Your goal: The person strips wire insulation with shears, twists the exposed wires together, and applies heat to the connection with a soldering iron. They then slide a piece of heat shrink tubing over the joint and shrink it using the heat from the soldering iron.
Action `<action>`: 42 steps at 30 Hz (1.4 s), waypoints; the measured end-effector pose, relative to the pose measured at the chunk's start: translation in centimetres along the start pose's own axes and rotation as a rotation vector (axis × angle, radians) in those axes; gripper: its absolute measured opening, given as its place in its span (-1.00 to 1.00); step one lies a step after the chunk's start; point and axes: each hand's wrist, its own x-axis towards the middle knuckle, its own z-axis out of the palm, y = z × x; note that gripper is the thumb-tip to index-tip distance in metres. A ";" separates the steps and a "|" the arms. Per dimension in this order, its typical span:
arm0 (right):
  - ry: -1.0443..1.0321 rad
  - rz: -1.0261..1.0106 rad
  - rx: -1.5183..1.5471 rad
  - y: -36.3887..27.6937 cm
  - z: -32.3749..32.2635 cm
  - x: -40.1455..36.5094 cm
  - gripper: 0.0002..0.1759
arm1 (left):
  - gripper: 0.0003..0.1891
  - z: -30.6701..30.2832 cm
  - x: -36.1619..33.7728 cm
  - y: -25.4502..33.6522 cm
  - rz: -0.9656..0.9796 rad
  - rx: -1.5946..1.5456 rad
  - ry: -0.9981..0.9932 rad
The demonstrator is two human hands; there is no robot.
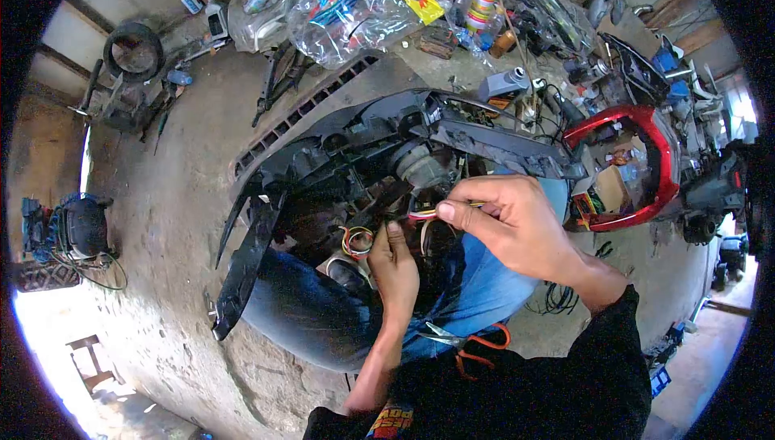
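Thin coloured wires [422,215], red, white and yellow among them, run between my two hands. My right hand [504,226] pinches them between thumb and forefinger. My left hand [394,266] is closed, thumb up, at the other end of the bundle; a loop of coloured wires [356,241] lies just left of it. Both hands are over a large black plastic vehicle panel [323,149] that rests across my lap, with a round grey part [421,164] set in its middle. Orange-handled scissors [476,343] lie on my lap below the hands.
A red curved frame [666,157] stands at the right, beside cables and parts. At the back are a clear plastic bag [347,16], a grey bottle [504,85] and stacked cans [482,8]. A tyre [133,51] leans at the far left; the concrete floor [178,173] surrounds me.
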 end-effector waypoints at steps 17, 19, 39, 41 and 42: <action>0.208 0.013 0.125 1.6 1.5 -3.3 -0.70 | -0.60 1.1 2.5 1.2 0.095 -0.110 -0.013; 0.201 -0.043 -0.006 1.5 1.5 -3.5 -0.73 | -0.64 0.7 2.0 1.4 0.194 0.026 -0.015; 0.223 -0.212 -0.670 -1.2 6.1 -1.9 -0.52 | -0.79 -1.5 0.9 5.1 0.498 0.132 -0.104; 0.236 -0.187 -0.693 -0.3 6.7 -1.4 -0.63 | -0.79 -1.9 1.0 4.7 0.514 0.144 -0.105; 0.242 -0.165 -0.672 0.5 6.9 -0.9 -0.66 | -0.79 -2.0 1.1 4.4 0.525 0.150 -0.108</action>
